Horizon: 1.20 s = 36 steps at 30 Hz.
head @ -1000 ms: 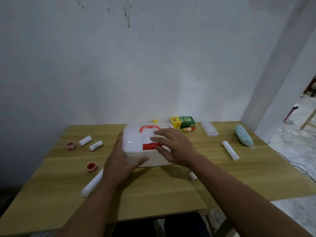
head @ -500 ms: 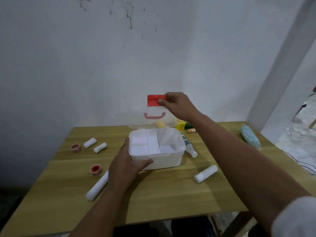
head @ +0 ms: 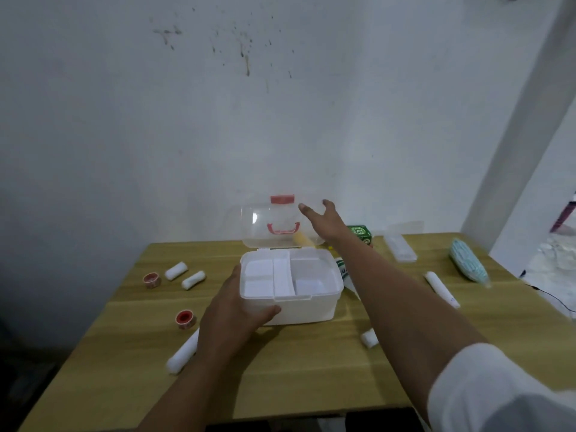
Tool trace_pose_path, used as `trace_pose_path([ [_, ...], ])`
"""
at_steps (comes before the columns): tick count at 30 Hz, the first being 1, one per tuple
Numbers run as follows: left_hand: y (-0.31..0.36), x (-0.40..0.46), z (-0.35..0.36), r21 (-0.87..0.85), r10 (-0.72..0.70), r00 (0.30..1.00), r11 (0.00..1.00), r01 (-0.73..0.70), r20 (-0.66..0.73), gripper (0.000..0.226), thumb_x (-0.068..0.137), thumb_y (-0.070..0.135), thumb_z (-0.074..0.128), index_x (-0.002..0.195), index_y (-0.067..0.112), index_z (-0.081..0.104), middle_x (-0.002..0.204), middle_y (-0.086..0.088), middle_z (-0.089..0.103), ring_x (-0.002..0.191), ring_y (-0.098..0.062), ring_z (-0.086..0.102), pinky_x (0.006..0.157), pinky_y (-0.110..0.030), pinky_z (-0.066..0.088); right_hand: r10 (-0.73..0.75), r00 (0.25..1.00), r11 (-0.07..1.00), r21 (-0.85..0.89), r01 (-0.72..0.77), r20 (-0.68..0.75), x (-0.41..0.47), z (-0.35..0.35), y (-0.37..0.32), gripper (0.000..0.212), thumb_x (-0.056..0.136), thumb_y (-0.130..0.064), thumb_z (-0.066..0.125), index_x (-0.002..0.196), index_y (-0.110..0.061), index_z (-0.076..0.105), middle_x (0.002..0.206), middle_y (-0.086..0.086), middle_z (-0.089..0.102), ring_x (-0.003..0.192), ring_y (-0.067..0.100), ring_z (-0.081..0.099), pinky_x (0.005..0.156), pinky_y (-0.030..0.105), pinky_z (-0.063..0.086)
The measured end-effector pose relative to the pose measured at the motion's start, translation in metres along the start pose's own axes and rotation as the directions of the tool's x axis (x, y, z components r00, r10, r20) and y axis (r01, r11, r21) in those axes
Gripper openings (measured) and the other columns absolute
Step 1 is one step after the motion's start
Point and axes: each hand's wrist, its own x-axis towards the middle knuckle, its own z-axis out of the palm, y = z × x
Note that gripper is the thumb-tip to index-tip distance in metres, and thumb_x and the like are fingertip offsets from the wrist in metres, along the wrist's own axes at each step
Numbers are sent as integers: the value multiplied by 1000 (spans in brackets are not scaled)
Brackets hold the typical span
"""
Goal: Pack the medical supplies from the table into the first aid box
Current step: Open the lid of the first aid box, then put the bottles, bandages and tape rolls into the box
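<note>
The white first aid box (head: 314,308) stands open in the middle of the table, its clear lid (head: 265,224) upright with a red handle and latch. Inside is a white divided tray. My left hand (head: 232,316) grips the box's front left corner. My right hand (head: 324,221) hovers open beside the lid's right edge, fingers spread, not touching it. Around the box lie white gauze rolls (head: 176,270), (head: 193,279), a long roll (head: 184,355), a small roll (head: 369,338), two red tape spools (head: 151,280), (head: 185,318) and a white tube (head: 442,289).
A green box (head: 360,233) sits behind my right forearm. A clear case (head: 400,248) and a pack of blue masks (head: 467,265) lie at the far right. The wall stands just behind the wooden table (head: 296,378); a floor cable runs at the right.
The lid went from shut to fully upright. My right hand let go of the red latch and now hovers open at the lid's right side. My left hand stayed on the box.
</note>
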Motion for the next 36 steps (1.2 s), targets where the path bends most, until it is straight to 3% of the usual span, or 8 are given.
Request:
trace_pose_path([
  [8,0,-3,-1,27,7,1000,1000,-7,0,101,60,58,83,146,47,31,138,18,55,120,-2,49,89,-33,52,123,989,992,0,-123,79,-8,-6,24,108,84,-77,60,161,-8,28,166,11,32,148,33,39,117,48,36],
  [15,5,-3,-4,14,35,999,999,-36,24,100,56,68,82,141,50,32,138,23,48,122,-2,45,90,-35,52,142,990,976,-170,-137,16,-10,-26,24,79,98,-65,52,128,8,62,113,30,67,93,33,67,81,38,45],
  [17,6,2,-3,12,42,999,999,-42,9,100,55,69,83,138,54,28,133,34,38,120,4,40,89,-30,46,94,995,968,-228,-101,-44,-3,-37,26,67,100,-59,53,107,4,71,97,23,71,90,36,70,75,36,44],
  [20,3,9,1,-2,19,1000,1000,-19,18,113,54,69,84,144,51,19,132,33,30,120,4,32,88,-27,39,5,991,906,-420,-62,-134,9,-58,34,55,101,-50,54,61,-12,54,64,7,59,77,33,62,68,33,42],
  [23,-5,14,10,33,-30,999,999,29,34,122,52,77,79,152,44,19,152,22,33,132,-8,39,98,-37,46,-69,989,801,-598,-23,-131,23,-78,46,40,101,-42,53,92,-10,75,97,11,75,103,32,67,84,36,51],
  [26,-14,16,17,55,-61,998,997,60,4,131,48,86,72,156,38,16,158,14,34,140,-14,38,106,-46,44,-27,999,678,-734,-16,-47,40,-90,55,48,100,-29,55,145,-12,57,150,11,55,138,32,50,110,40,42],
  [32,-12,17,21,1,-39,999,999,39,-27,126,49,77,79,154,39,22,150,18,42,129,-4,40,100,-39,45,26,998,359,-932,47,60,56,-96,80,58,95,-42,56,150,-25,45,142,12,50,127,36,52,101,51,46],
  [36,-12,16,19,0,-11,1000,1000,11,-18,119,51,73,81,151,45,24,139,33,39,124,2,40,96,-34,46,23,999,326,-945,23,32,61,-101,89,63,91,-45,60,150,-28,46,140,16,44,131,39,44,103,54,44],
])
